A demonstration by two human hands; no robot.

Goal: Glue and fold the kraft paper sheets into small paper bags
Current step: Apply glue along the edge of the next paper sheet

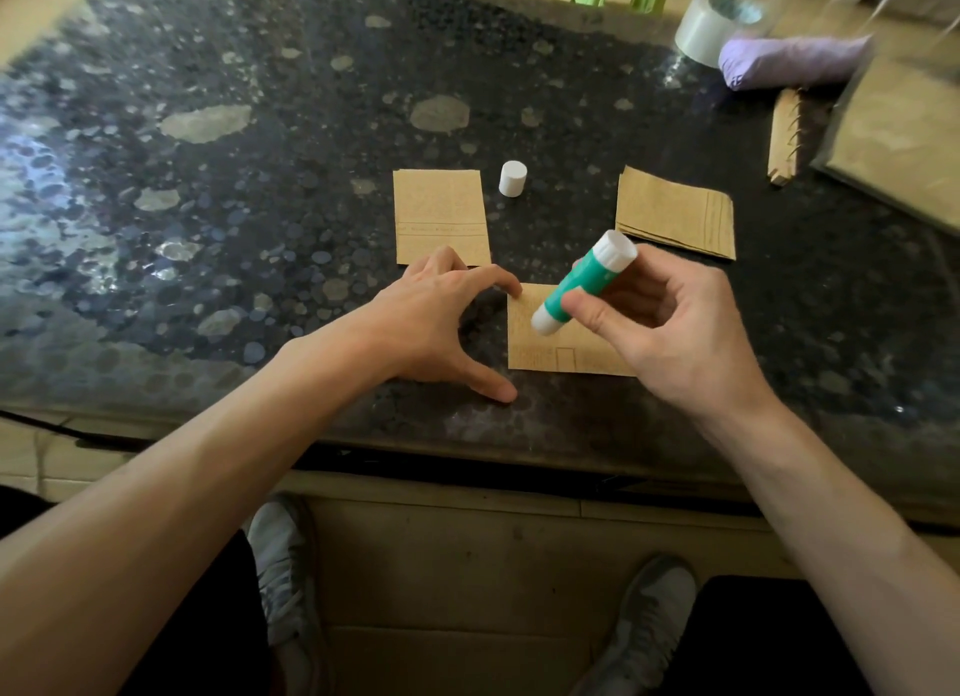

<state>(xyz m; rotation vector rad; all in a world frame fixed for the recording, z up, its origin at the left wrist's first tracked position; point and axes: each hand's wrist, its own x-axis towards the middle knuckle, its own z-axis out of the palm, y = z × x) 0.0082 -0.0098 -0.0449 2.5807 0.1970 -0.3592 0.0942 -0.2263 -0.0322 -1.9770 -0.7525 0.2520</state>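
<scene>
Head view: the right part of the kraft sheet [535, 344] is being hidden by the right hand [670, 326], where a green glue stick [582, 282] is being gripped, tilted, between thumb and curled fingers. Brown and faintly lined, the sheet is lying flat near the table's [234, 238] front edge. Its top-left corner is being touched by the left hand [441, 321], fingers spread and relaxed.

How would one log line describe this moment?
left hand: touches kraft sheet corner | right hand: holds glue stick over sheet | cap: off, standing on table
</scene>
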